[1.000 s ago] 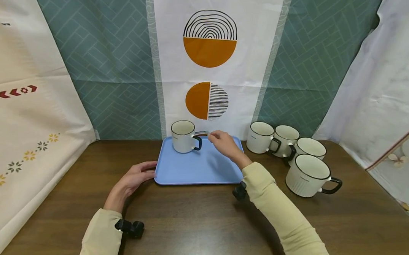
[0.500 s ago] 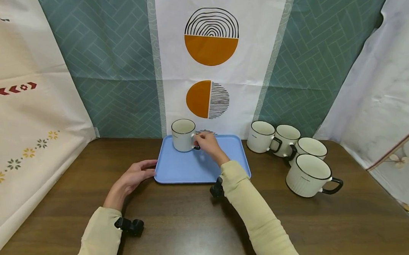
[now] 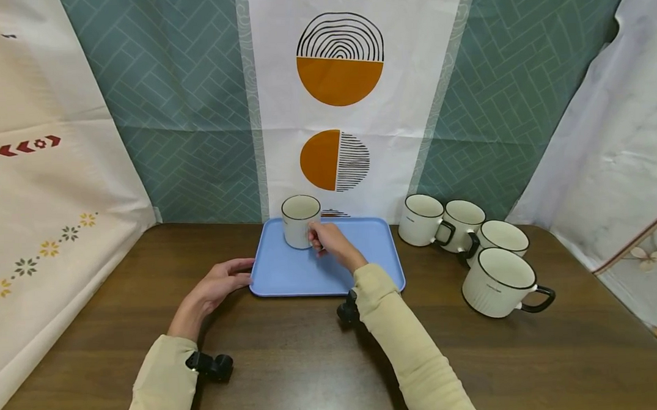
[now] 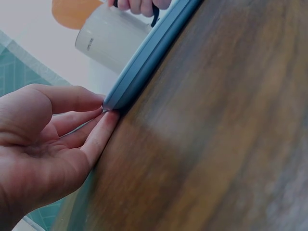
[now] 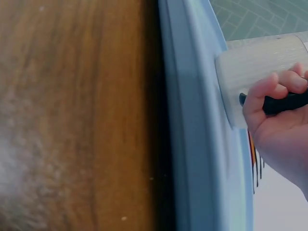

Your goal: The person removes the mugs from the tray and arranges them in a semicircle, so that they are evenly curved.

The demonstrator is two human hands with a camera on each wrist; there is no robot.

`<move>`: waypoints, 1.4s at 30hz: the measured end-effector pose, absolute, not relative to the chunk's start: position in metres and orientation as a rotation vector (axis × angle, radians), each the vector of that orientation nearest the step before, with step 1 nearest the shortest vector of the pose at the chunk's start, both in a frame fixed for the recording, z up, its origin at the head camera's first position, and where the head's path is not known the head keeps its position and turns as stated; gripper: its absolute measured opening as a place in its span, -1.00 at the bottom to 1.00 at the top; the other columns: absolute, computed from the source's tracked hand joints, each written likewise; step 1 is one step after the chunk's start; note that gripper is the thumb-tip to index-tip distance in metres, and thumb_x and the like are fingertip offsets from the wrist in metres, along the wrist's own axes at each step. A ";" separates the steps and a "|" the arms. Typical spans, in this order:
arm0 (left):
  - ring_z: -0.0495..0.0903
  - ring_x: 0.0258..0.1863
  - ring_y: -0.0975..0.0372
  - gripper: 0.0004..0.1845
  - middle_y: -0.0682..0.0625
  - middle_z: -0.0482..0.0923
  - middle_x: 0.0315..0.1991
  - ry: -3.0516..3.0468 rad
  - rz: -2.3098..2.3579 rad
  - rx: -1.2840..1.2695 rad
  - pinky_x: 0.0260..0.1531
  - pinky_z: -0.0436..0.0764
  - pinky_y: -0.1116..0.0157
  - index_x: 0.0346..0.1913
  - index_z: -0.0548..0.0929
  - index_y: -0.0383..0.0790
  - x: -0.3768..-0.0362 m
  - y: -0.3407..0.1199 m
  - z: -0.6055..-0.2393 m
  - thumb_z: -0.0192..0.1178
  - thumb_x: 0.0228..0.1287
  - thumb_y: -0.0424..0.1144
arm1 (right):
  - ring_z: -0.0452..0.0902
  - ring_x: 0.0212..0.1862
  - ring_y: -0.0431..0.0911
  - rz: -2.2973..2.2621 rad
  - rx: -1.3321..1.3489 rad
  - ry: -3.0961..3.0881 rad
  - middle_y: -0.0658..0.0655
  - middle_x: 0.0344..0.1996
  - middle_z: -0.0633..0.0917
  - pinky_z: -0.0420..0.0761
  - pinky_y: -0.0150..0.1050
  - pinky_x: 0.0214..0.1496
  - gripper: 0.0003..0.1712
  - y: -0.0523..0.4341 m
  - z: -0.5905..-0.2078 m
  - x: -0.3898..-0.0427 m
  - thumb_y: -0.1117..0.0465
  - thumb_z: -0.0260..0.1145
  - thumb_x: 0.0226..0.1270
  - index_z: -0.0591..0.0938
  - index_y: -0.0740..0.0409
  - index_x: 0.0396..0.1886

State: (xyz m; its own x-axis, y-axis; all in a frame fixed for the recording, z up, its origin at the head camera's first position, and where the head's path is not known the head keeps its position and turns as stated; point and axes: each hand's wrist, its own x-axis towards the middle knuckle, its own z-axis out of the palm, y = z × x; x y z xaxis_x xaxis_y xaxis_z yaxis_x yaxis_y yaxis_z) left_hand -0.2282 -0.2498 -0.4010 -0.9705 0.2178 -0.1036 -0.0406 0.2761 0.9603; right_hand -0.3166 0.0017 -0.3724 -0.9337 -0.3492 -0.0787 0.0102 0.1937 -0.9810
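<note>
Right hand [image 3: 330, 244]: fingers [image 5: 269, 94] curled round the black handle [image 5: 284, 102] of the mug [image 3: 300, 221], thumb side hidden from the wrist view; grip closed on the handle. A second ago this hand hovered over the far tray edge, apart from the mug; half a second ago it had reached the handle; now it holds it, and the mug sits slightly nearer and more to the right on the tray than before, so it appears to be under the hand's control, whether lifted or only slid cannot be told. Mug: cream, dark rim, upright, at the far left part of the tray [image 3: 287, 274]. Left hand [image 3: 213, 289]: fingers [image 4: 98, 137] straight and relaxed, tips touching the tray's near left corner, holding nothing; unchanged over the last second, judged to be steadying the tray. Tray: blue, rimmed, flat on the table [image 3: 291, 365]. Four mugs [image 3: 465, 242]: same make, grouped on the table right of the tray, apart from it, untouched. Backdrop [image 3: 340, 94]: printed cloth with orange half-circles, behind the tray. Sleeves: pale yellow, both arms, each with a black wrist camera mount.
</note>
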 end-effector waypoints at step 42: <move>0.39 0.19 -0.03 -0.41 -0.47 0.20 0.33 2.301 1.771 0.207 0.11 0.47 0.26 0.37 0.18 -0.59 -0.227 -0.249 -0.401 0.09 0.37 -0.43 | -0.01 -0.73 -0.28 -2.049 -0.545 1.969 -0.06 -0.76 0.14 0.00 -0.39 -0.74 -0.55 0.131 -0.325 -0.217 0.09 -0.17 0.59 0.22 0.17 -0.57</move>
